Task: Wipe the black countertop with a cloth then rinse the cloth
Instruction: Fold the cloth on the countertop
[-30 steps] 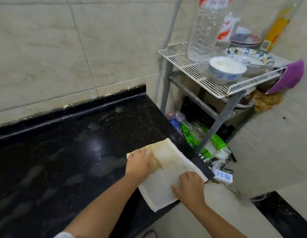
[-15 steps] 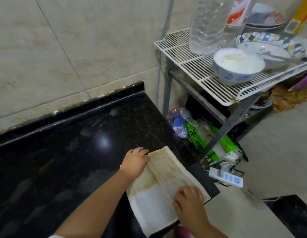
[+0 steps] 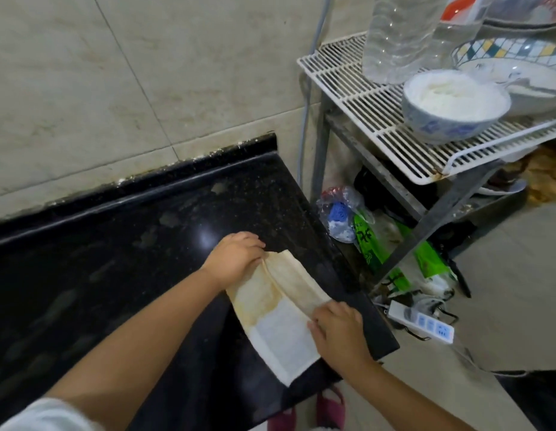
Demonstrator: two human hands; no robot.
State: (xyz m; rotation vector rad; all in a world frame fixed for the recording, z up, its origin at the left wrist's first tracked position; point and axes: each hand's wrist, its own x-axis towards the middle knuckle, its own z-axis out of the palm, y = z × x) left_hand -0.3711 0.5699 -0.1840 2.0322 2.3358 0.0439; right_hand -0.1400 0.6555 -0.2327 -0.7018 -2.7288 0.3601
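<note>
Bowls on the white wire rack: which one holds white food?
The small blue-and-white patterned bowl at the rack's front edge, heaped with white food. The mosaic-rimmed bowl behind it shows none.

Both hands (image 3: 234, 258) (image 3: 340, 332) forward, fingers (image 3: 317, 325) curled

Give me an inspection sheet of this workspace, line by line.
Surface: black countertop, glossy, pale smears.
Job's things: stained cloth lying at the counter's right end, partly folded.
Clutter: nothing seen on the counter.
Grippers: left hand grips the cloth's far end; right hand holds its near edge.
Cables: power strip with cords on the floor.
Surroundings: wire rack with bowl and plastic bottle; bags beneath; tiled wall.
</note>
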